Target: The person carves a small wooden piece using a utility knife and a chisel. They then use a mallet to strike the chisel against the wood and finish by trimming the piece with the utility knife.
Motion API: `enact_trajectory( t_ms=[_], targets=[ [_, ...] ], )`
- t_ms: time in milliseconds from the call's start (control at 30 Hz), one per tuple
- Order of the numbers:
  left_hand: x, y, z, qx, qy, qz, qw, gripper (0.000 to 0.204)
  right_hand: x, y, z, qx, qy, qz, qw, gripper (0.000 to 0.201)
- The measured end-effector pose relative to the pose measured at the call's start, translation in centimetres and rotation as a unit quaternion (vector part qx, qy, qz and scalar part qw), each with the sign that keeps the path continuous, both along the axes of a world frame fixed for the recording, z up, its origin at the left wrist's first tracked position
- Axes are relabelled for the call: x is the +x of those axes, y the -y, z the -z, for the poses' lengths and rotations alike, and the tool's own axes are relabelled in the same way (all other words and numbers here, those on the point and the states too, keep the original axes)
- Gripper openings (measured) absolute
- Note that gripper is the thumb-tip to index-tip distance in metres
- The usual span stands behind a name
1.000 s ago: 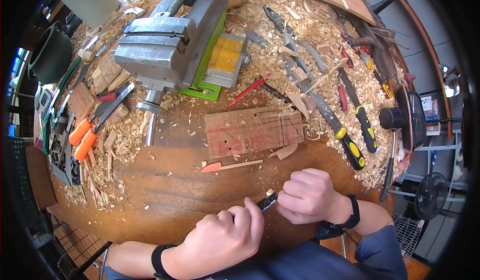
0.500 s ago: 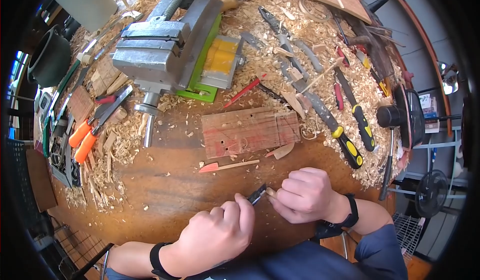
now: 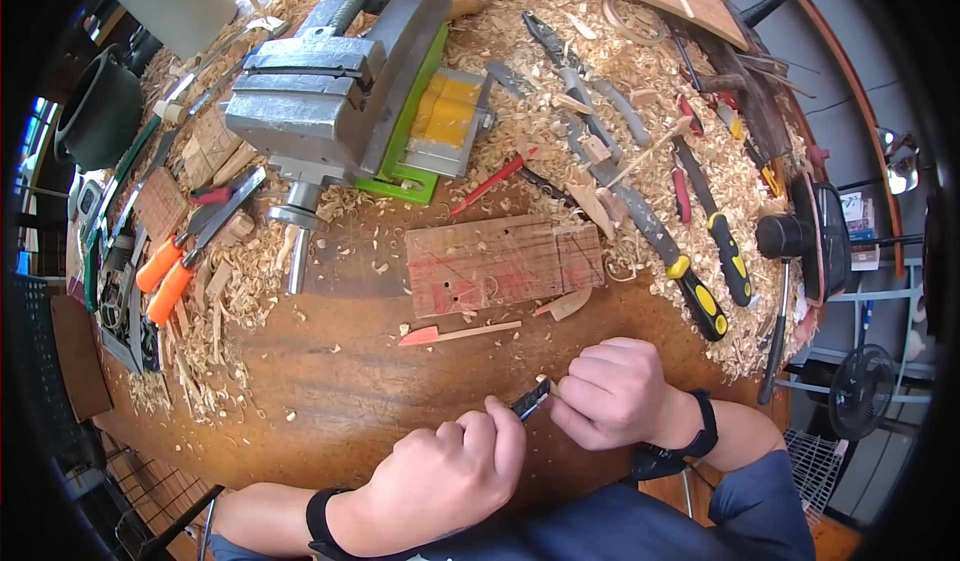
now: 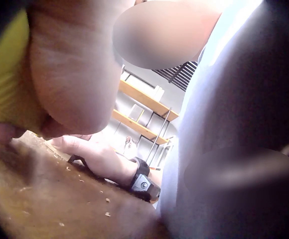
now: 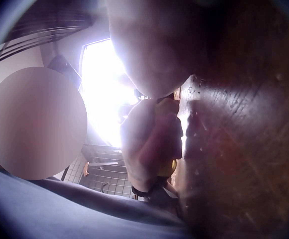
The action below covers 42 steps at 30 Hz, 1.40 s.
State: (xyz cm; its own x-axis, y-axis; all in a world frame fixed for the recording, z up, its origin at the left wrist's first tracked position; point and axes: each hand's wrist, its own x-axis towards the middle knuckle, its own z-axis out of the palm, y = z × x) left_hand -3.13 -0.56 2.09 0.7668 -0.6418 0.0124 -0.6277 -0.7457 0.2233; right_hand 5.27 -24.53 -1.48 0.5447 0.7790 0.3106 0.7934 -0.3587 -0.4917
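My left hand grips a knife, its fingers curled round the yellow handle that shows in the left wrist view. The dark blade with a bright edge points right, its tip right at the fingers of my right hand. That hand is curled and pinches a small piece of wood, mostly hidden inside it. A pale bit of wood shows at the blade tip. Just beyond lie a red-tipped wooden stick and a red-marked board on the brown table.
A metal vise stands at the back left on a green base. Orange-handled tools lie on the left. Among wood shavings on the right are black-and-yellow handled rasps. A mallet is at the right edge.
Half a second ago the left hand drew the knife left, baring the wood's end at the right fingertips. Now the blade is back against it. The right hand has barely moved.
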Motion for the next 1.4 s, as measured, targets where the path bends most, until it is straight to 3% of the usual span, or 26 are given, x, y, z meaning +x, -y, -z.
enact_trajectory(
  t_ms=[67,200,367,667,900,967,1100,1167,1400],
  targets=[
    [0.1,0.0,0.4,0.003,0.041,0.012,0.999,0.026,0.0,0.0,-0.1,-0.003,0.003,-0.002,1.000,0.023],
    [-0.1,0.7,-0.5,0.039,-0.003,-0.011,0.999,0.033,0.0,0.0,-0.1,-0.006,0.008,-0.013,1.000,0.024],
    [0.3,0.8,-0.3,0.039,0.025,-0.008,0.999,0.020,0.0,-0.1,-0.1,-0.009,0.015,-0.018,1.000,0.024],
    [0.2,0.6,0.0,0.001,-0.005,-0.048,0.999,0.020,-0.1,0.0,-0.2,-0.012,0.012,0.001,1.000,0.023],
    [-0.3,0.6,0.0,-0.014,0.001,-0.032,0.999,0.021,-0.1,0.1,-0.1,-0.009,0.005,0.009,1.000,0.023],
    [-0.4,0.5,-0.2,-0.028,-0.055,-0.049,0.997,0.036,-0.1,0.1,-0.1,-0.010,0.005,0.009,1.000,0.024],
    [0.0,0.4,0.1,-0.055,-0.068,-0.053,0.995,0.034,0.0,0.0,-0.2,-0.013,-0.003,0.001,1.000,0.024],
    [0.7,0.3,-0.3,-0.061,-0.070,-0.029,0.995,0.019,0.0,-0.1,-0.2,-0.012,-0.003,-0.002,1.000,0.024],
    [0.9,0.7,-0.6,-0.067,-0.100,-0.042,0.992,0.021,0.1,-0.3,-0.5,-0.010,-0.001,0.007,1.000,0.028]
  ],
)
